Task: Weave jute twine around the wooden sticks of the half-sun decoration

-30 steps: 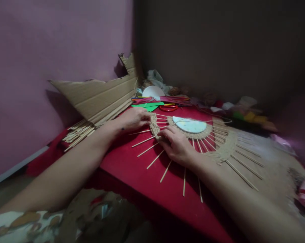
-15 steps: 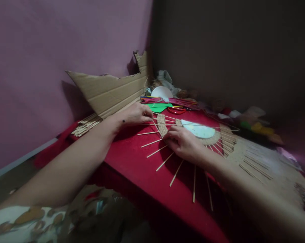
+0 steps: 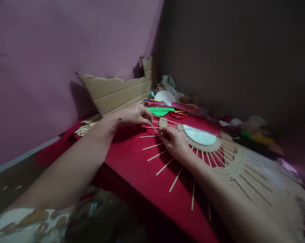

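A fan of thin wooden sticks (image 3: 164, 166) spreads out from a pale blue half-disc (image 3: 200, 135) edged with woven twine. Farther out, a woven twine band (image 3: 163, 123) crosses some sticks on the left side. My left hand (image 3: 141, 116) pinches a strand of twine (image 3: 154, 128) just left of that band. At the band's near end, my right hand (image 3: 174, 141) bends over the sticks with fingertips closed on the twine. Its palm hides part of the sticks and weaving.
Torn cardboard (image 3: 119, 91) leans on the purple wall, with a bundle of sticks (image 3: 87, 124) beside it. Green sheets (image 3: 159, 110) and red-handled scissors (image 3: 179, 115) lie behind the work. The red tablecloth (image 3: 137, 172) ends at the near edge.
My right hand has shifted left along the sticks, closer to my left hand. The twine between them now shows as a shorter strand. The whole view has shifted slightly.
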Demonstrator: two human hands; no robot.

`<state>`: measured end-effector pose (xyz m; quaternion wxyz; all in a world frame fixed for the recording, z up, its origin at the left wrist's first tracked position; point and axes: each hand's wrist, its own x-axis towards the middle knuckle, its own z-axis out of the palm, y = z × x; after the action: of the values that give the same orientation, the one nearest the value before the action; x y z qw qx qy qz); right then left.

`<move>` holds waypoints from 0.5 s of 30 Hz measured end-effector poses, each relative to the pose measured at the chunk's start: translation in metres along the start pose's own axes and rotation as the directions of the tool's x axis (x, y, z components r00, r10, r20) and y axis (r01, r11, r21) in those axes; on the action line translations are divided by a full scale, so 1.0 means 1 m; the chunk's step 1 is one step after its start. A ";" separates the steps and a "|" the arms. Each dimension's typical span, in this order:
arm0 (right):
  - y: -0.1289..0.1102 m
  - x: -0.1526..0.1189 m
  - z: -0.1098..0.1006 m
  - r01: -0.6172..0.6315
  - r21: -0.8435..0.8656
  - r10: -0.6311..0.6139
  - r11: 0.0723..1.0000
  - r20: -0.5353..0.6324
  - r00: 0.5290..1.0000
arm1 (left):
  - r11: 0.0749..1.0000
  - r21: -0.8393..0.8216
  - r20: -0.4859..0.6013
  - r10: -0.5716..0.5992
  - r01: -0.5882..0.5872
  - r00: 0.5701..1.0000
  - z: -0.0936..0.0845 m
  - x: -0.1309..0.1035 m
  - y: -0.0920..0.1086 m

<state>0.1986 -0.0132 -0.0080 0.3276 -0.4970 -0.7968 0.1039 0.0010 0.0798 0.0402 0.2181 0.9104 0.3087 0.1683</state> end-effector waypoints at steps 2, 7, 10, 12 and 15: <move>0.001 0.002 0.001 -0.012 -0.006 0.012 1.000 0.015 1.000 | 1.000 -0.018 0.074 -0.018 0.020 0.997 -0.004 -0.006 0.004; 0.001 0.002 0.003 0.001 -0.047 0.000 0.999 0.024 1.000 | 0.995 -0.087 0.207 -0.024 0.043 0.978 -0.004 -0.032 0.010; 0.000 0.002 0.002 0.022 -0.092 -0.020 0.995 0.022 1.000 | 1.000 -0.008 0.182 -0.008 0.010 0.983 0.000 -0.050 0.009; 0.000 0.003 0.002 0.012 -0.077 -0.010 0.997 0.035 0.999 | 0.996 0.080 0.134 0.016 -0.027 0.991 0.003 -0.059 0.009; 0.000 0.005 0.002 -0.015 -0.091 0.022 0.996 0.073 0.997 | 0.973 0.217 0.048 0.070 -0.078 0.996 0.007 -0.068 0.010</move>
<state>0.1961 -0.0087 -0.0076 0.2738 -0.5145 -0.8077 0.0889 -0.0426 0.0277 0.0279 0.1161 0.9430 0.2868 0.1230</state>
